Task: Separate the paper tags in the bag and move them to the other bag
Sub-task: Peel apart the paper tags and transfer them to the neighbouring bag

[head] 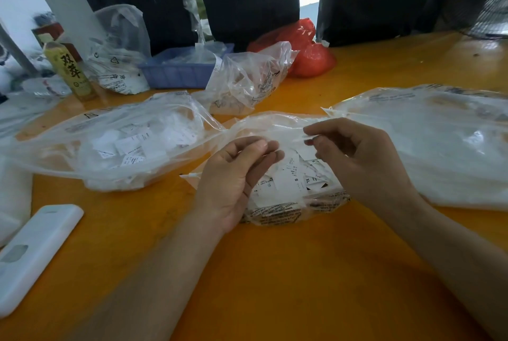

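Lying far left, the clear receiving bag [110,142] holds sorted tags; left hand [236,175] loosely curled, apparently holding nothing, right hand [354,153] pinching a paper tag [308,148] above the source bag [288,189] (flimsy, light, best nipped by its edge).

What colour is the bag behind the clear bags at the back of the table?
Red, seen best in the head view, the only one.

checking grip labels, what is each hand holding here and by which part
The right hand pinches a white paper tag by its right edge. The left hand seems to hold nothing; its fingertips blur against the tags.
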`<state>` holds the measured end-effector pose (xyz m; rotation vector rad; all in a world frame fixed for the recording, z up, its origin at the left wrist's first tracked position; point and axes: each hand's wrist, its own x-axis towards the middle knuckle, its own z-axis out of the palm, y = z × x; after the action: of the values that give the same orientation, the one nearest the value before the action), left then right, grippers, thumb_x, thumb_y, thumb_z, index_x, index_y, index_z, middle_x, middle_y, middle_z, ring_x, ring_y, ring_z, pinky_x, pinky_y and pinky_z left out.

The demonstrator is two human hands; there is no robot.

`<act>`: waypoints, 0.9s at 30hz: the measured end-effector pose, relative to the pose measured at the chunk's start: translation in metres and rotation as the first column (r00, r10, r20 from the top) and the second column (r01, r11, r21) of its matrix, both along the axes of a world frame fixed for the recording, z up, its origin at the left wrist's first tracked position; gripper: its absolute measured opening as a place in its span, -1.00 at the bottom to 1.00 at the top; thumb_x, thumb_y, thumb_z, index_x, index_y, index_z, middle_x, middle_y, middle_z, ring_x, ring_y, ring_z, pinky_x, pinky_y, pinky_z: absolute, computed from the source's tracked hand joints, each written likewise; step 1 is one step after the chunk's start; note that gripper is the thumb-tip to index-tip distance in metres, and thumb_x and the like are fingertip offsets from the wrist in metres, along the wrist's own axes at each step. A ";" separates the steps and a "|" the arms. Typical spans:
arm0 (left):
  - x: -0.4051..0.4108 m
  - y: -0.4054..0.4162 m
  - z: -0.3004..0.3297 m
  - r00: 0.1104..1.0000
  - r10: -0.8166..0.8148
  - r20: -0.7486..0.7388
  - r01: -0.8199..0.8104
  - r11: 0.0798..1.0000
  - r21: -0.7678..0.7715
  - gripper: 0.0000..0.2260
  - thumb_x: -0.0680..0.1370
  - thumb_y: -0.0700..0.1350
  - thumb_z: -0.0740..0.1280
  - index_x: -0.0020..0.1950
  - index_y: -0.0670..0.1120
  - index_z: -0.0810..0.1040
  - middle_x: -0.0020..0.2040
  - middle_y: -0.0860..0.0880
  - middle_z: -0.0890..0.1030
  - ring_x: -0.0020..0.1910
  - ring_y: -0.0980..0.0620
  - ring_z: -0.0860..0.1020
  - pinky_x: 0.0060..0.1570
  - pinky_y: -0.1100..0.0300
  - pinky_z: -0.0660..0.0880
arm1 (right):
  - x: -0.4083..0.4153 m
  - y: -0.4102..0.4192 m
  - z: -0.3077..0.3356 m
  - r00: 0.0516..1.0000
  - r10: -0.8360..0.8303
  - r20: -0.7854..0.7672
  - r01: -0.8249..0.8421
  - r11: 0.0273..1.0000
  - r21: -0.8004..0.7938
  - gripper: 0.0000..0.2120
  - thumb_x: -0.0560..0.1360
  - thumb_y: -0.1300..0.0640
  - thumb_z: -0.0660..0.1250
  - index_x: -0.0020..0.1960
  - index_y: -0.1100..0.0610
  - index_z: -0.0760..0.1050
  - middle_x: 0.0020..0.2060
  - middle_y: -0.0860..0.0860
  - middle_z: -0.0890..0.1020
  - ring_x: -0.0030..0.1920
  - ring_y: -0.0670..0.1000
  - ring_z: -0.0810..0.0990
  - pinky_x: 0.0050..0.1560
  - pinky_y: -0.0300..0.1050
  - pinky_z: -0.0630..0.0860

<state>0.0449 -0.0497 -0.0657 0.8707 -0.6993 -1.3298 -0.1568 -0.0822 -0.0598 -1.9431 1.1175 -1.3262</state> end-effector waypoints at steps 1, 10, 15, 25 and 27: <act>-0.001 0.000 0.000 1.000 -0.016 0.019 0.016 1.000 -0.002 -0.89 0.60 -0.30 0.38 0.12 -0.25 0.60 0.05 -0.28 0.74 0.03 -0.19 0.75 -0.07 0.25 0.68 | 0.001 0.000 0.000 1.000 -0.004 0.014 0.004 1.000 0.016 -0.82 0.62 0.07 0.33 0.10 -0.18 0.64 -0.21 -0.17 0.71 -0.22 -0.01 0.68 -0.19 -0.03 0.64; -0.005 0.004 -0.005 0.971 -0.055 0.231 0.060 0.998 -0.017 -0.75 0.37 -0.13 0.57 0.03 -0.12 0.74 -0.02 -0.24 0.76 -0.16 -0.08 0.76 -0.19 0.20 0.68 | -0.007 -0.009 0.001 0.984 -0.147 0.097 0.144 0.989 0.035 -0.58 0.58 0.11 0.45 0.42 -0.06 0.52 -0.27 -0.04 0.66 -0.23 -0.08 0.63 -0.18 -0.32 0.57; -0.006 0.004 -0.011 0.902 -0.021 0.431 0.050 0.997 -0.058 -0.69 0.45 -0.19 0.60 0.15 -0.13 0.67 -0.06 -0.18 0.78 -0.05 -0.11 0.77 -0.05 0.19 0.68 | -0.007 -0.008 0.004 0.985 -0.087 0.150 0.075 0.994 0.085 -0.67 0.54 0.15 0.49 0.28 -0.02 0.60 -0.14 -0.09 0.72 -0.12 -0.11 0.72 -0.02 -0.26 0.65; -0.008 0.008 -0.014 0.676 0.048 0.736 0.067 0.990 -0.126 -0.82 0.48 -0.06 0.60 0.03 0.00 0.70 -0.11 0.08 0.78 -0.07 0.12 0.75 0.03 0.24 0.64 | 0.001 0.003 0.005 0.991 0.097 0.093 -0.098 0.995 0.011 -0.88 0.57 0.20 0.45 0.02 -0.02 0.65 -0.16 -0.11 0.73 -0.11 -0.10 0.71 -0.09 -0.25 0.62; -0.008 0.009 -0.013 0.665 0.048 0.745 0.076 0.988 -0.132 -0.82 0.50 -0.08 0.59 0.04 -0.02 0.69 -0.09 0.08 0.78 -0.05 0.12 0.75 0.08 0.18 0.65 | 0.002 0.002 0.003 0.995 0.090 0.040 -0.090 0.996 -0.005 -0.90 0.57 0.18 0.45 0.04 0.00 0.66 -0.15 -0.15 0.73 -0.09 -0.11 0.70 -0.04 -0.25 0.61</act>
<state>0.0365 -0.0412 -0.0788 1.3035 -1.4382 -0.8674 -0.1547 -0.0800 -0.0569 -1.9375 0.9970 -1.3135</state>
